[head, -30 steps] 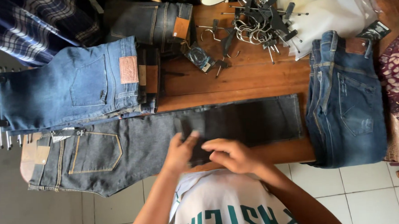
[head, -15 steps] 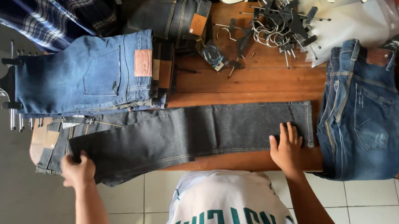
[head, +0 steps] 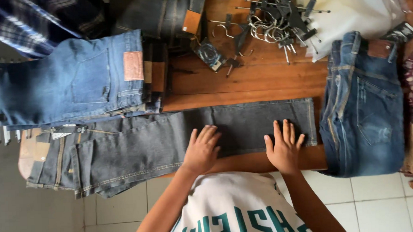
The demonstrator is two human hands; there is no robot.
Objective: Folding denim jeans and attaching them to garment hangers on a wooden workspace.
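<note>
**Two flat hands on the grey jeans**

The left hand (head: pixel 202 148) lies flat on the grey jeans (head: pixel 161 142), fingers spread apart, holding nothing. The right hand (head: pixel 284 145) lies the same way, just beside the hem end of the legs. Both press down on the cloth, most likely to keep it smooth and flat.

The grey jeans lie stretched out along the near edge of the desk (head: pixel 251 78). The legs sit one on the other, so they look like one long strip. The waist end is far out past the left hand and hangs off the desk over the floor (head: pixel 388 201).

Beyond the left hand is a stack of folded blue jeans (head: pixel 77 79), piled neatly so the patches line up. Just past the right hand, another pair of blue jeans (head: pixel 361 106) lies across the desk end and droops over the edge. Beyond the right hand, far back, is a heap of hangers (head: pixel 276 22) next to a white bag (head: pixel 349 15).

The heap is a tangle, so I cannot count the hangers. The dark things at the far edge are cut off; they may be more jeans. The undersides of the hands are hidden, and so is the desk below the stack.
</note>
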